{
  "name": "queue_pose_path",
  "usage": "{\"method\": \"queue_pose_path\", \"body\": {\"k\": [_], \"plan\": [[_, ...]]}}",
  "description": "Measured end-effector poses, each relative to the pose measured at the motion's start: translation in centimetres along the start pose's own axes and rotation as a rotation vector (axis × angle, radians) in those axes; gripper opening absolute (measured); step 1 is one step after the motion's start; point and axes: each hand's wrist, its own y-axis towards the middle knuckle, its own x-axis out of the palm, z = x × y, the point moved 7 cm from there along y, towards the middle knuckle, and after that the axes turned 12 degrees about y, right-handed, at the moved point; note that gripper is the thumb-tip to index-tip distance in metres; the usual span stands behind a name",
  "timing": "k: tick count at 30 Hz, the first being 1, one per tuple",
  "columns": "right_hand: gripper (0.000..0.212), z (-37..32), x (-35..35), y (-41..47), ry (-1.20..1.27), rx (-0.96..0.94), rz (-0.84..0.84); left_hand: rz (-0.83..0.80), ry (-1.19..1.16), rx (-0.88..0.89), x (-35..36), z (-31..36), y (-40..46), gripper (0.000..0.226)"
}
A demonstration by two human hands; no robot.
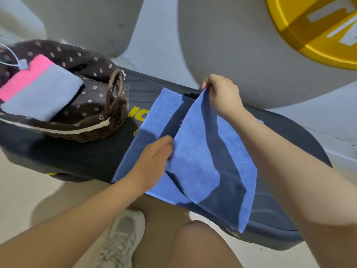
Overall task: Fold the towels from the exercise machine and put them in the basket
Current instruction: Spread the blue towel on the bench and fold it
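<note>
Head view, looking down: the blue towel (193, 151) lies across the dark exercise machine (87, 155), and I am turning one half of it up and over. My right hand (222, 93) pinches the far corner of the raised flap, fingers curled tight on the hem. My left hand (154, 161) grips the near end of the same raised edge, thumb on top and fingers tucked under the cloth. The towel is soft, short-piled microfibre with a stitched border; its near edge hangs over the machine's rim above my knee.

Left of the towel, and apart from it, the basket (116, 113) sits on the same dark, smooth, rounded surface. It is brown woven wicker with a flower-dotted brown liner. Inside it lies a folded pale blue towel (44, 93) on top of a folded pink towel (25, 76). Between basket and blue towel is a strip of bare machine top with yellow lettering. Below are pale floor and my white shoe (123, 238).
</note>
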Motion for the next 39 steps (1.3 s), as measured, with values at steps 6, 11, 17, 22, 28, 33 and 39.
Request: {"method": "queue_pose_path", "body": {"k": [6,11,17,22,28,33,39], "plan": [[0.033,-2.8,6.9,2.6,0.112,0.044,-0.135,0.197,0.315,-0.116,-5.9,-3.8,-0.6,0.028],[0.033,-3.3,11.2,4.2,0.034,0.047,-0.172,0.243,0.482,-0.193,-7.7,-8.0,-0.2,0.023],[0.031,-2.9,12.6,5.9,-0.031,0.120,-0.190,0.255,0.786,-0.152,-8.0,-9.4,0.3,0.021],[0.030,-2.1,12.9,6.6,-0.002,0.202,-0.165,0.262,0.968,-0.118,-8.1,-9.0,0.8,0.021],[0.025,-1.6,13.5,7.1,-0.032,0.233,-0.138,0.293,0.941,-0.122,-8.3,-9.2,0.6,0.020],[0.027,-1.3,14.0,7.1,-0.125,0.225,-0.063,0.389,0.991,-0.042,-9.0,-8.7,1.2,0.022],[0.036,-0.7,11.8,4.7,-0.063,0.139,0.048,0.411,1.244,-0.068,-9.5,-7.9,1.5,0.030]]}}
